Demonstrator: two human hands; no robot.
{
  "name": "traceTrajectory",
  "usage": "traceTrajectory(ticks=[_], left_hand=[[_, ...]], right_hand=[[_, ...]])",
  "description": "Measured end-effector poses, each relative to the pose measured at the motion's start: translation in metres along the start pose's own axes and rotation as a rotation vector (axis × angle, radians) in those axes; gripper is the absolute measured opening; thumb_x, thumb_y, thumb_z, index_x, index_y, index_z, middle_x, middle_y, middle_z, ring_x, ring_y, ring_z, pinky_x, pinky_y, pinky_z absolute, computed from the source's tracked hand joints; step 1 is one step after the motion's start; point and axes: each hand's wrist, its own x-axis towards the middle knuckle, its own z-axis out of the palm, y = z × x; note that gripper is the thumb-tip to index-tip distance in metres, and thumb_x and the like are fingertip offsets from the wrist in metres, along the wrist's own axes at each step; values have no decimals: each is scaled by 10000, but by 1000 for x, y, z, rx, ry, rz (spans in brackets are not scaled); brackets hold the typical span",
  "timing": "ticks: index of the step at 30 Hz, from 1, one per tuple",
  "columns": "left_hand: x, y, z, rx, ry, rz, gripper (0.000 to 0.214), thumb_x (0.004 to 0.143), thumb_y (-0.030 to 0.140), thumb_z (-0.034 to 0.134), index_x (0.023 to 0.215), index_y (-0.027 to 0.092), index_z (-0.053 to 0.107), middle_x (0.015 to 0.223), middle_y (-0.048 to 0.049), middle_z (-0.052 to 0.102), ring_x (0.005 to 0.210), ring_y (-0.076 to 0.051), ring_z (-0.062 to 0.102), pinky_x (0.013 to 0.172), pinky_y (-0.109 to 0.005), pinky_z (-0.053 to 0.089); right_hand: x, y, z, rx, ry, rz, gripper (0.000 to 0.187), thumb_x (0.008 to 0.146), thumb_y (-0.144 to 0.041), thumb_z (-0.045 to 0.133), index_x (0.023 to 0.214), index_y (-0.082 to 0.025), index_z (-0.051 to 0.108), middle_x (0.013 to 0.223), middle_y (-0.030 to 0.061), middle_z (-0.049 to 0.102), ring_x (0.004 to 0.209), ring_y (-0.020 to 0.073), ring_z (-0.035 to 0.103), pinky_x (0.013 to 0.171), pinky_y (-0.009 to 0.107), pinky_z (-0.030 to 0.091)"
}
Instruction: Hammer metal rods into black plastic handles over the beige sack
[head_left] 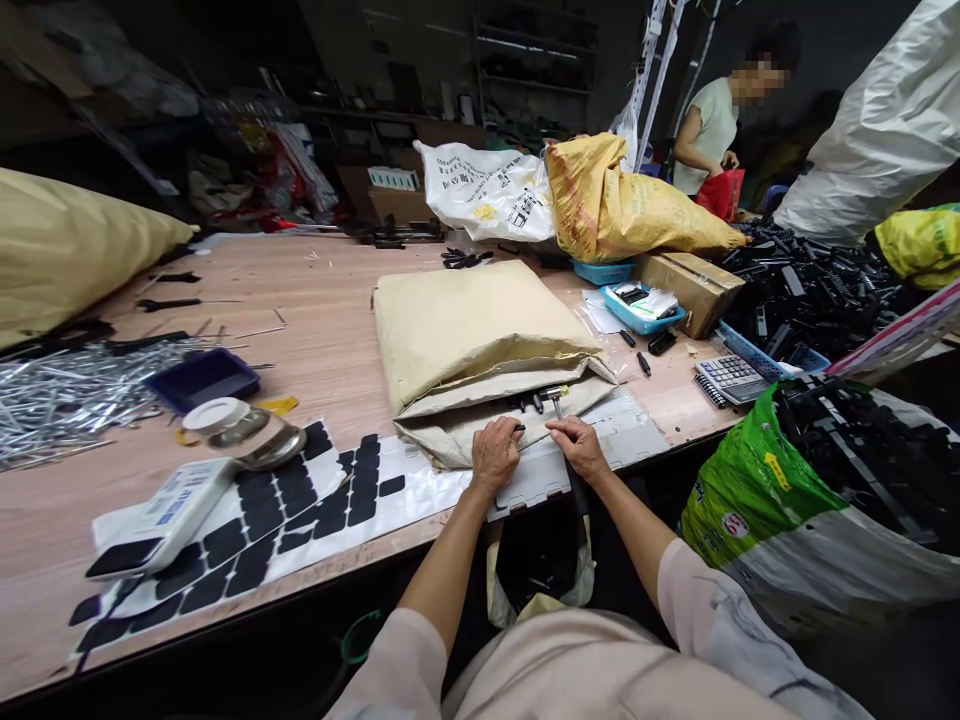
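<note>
My left hand (495, 452) rests on the front flap of a tan sack (465, 315) on the bench. Its fingers are closed on a small black part (519, 428), mostly hidden by the fingertips. My right hand (579, 447) grips a small hammer (556, 406) with a metal shaft. The hammer's yellowish-ended head lies over the sack's opening, and its dark handle runs down below my palm. Beside the head, a few small black parts (538, 403) lie on the sack's flap. Under my hands is a grey-white board (630, 425) at the bench edge.
Black adhesive pads (255, 505), a glass jar (244, 432), a blue tray (202, 380) and metal rods (75, 390) lie left. Right are a calculator (731, 380), a blue basket (643, 308) and a green sack (750, 490) of black parts. Another person (709, 135) stands behind.
</note>
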Motion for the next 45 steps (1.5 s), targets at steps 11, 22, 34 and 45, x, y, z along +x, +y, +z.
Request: traceTrajectory(ticks=[11, 22, 34, 45], left_hand=[[-91, 58, -22, -345, -64, 176, 205, 978, 353, 497, 1085, 263, 646, 1021, -67, 655, 982, -211, 609, 892, -346, 493], [-151, 57, 0, -212, -473, -68, 365, 819, 272, 704, 1183, 260, 678, 1104, -68, 662, 1007, -245, 639, 836, -346, 507], [63, 62, 1, -138, 14, -368, 252, 941, 277, 491, 912, 175, 719, 962, -111, 720, 911, -218, 654, 805, -316, 464], [39, 43, -1, 61, -96, -360, 254, 872, 294, 567, 1090, 219, 673, 1085, -121, 674, 973, -304, 643, 781, -391, 465]], right_hand=[[5, 13, -7, 95, 105, 167, 278, 807, -371, 631, 963, -199, 784, 778, 34, 681, 764, 198, 620, 671, 308, 501], [0, 10, -7, 141, 114, 164, 267, 800, -369, 651, 955, -193, 777, 809, 36, 657, 650, 157, 568, 589, 289, 457], [3, 6, -9, 234, 132, 275, 282, 768, -359, 669, 956, -168, 756, 569, -20, 560, 507, 137, 495, 510, 278, 394], [7, 6, -8, 231, 133, 291, 295, 760, -382, 648, 949, -181, 751, 543, -23, 556, 510, 149, 504, 517, 283, 410]])
